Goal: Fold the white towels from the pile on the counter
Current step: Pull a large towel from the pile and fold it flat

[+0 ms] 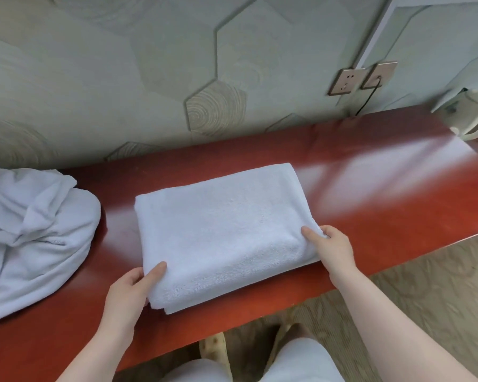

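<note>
A folded white towel (221, 232) lies as a thick rectangle in the middle of the red counter (384, 194). My left hand (130, 293) grips its near left corner, thumb on top and fingers tucked under the edge. My right hand (329, 246) holds the near right corner the same way, thumb lying on the top layer. A crumpled pile of white towels (31, 232) sits at the left end of the counter, apart from the folded one.
A white electric kettle (472, 117) stands at the far right of the counter, its cord running to wall sockets (362, 78). A patterned wall backs the counter. The counter's front edge runs just below the towel, with carpet floor (425, 299) beyond.
</note>
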Demonstrator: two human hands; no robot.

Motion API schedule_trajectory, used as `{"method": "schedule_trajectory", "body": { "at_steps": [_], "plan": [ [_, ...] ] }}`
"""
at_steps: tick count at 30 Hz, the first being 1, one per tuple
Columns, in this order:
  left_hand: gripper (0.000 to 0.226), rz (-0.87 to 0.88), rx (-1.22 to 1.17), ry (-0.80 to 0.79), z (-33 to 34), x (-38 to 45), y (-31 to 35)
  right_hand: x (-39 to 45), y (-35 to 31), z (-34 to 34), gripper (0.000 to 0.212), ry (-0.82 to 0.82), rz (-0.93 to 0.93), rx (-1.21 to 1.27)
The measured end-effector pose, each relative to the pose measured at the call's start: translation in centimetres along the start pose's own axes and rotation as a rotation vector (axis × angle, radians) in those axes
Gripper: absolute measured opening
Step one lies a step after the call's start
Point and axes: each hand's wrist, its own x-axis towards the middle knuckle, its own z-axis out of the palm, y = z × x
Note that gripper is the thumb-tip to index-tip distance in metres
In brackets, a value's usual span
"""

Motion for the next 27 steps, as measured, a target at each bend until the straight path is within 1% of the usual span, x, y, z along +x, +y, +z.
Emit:
{"method": "schedule_trajectory", "body": {
  "at_steps": [2,4,6,8,10,12,14,16,18,19,21,23,26,27],
  "plan": [
    [0.026,-0.016,-0.001,-0.030,-0.3,-1.0,-0.4,0.1,0.5,-1.3,0.024,-0.067,0.011,-0.013],
    [0.026,-0.037,0.003,-0.023,-0.5,-1.9,-1.3,0.2,1.2,-2.7,0.028,-0.119,0.049,-0.056],
    [0.027,-0.061,-0.037,-0.006,-0.4,-2.6,-1.9,0.1,1.2,-3.6,0.028,-0.202,0.078,-0.025],
    [0.029,-0.120,-0.115,-0.003,0.0,-3.2,-1.5,0.1,0.5,-4.0,0.025,-0.262,0.044,0.053],
    [0.030,-0.183,-0.226,0.008,0.4,-3.3,-0.8,0.0,-0.5,-4.1,0.015,-0.306,0.017,0.099],
    [0.027,-0.184,-0.330,0.012,0.6,-3.4,-0.1,-0.3,-1.3,-4.2,0.006,-0.330,0.011,0.165],
    [0.028,-0.149,-0.438,0.013,0.6,-3.3,0.1,-0.3,-1.6,-4.4,0.003,-0.318,0.006,0.254],
    [0.030,-0.143,-0.545,0.026,0.7,-3.5,-0.2,-0.3,-1.2,-4.5,0.008,-0.297,0.033,0.341],
    [0.016,-0.160,-0.625,0.042,1.1,-4.0,-1.2,-0.3,0.1,-4.5,0.011,-0.282,0.113,0.396],
    [0.010,-0.166,-0.636,0.057,1.4,-4.1,-1.9,-0.4,0.8,-4.3,0.012,-0.275,0.154,0.402],
    [0.012,-0.162,-0.630,0.097,1.8,-4.2,-2.7,-0.2,2.0,-3.8,0.016,-0.234,0.203,0.403],
    [0.018,-0.160,-0.641,0.127,2.1,-4.3,-3.1,-0.1,2.0,-3.4,0.019,-0.171,0.199,0.398],
    [0.010,-0.159,-0.665,0.136,2.2,-4.3,-3.6,-0.4,1.8,-2.8,0.017,-0.121,0.181,0.377],
    [0.010,-0.157,-0.658,0.139,2.2,-4.3,-3.8,-0.7,1.9,-2.8,0.019,-0.098,0.165,0.344]
  ]
}}
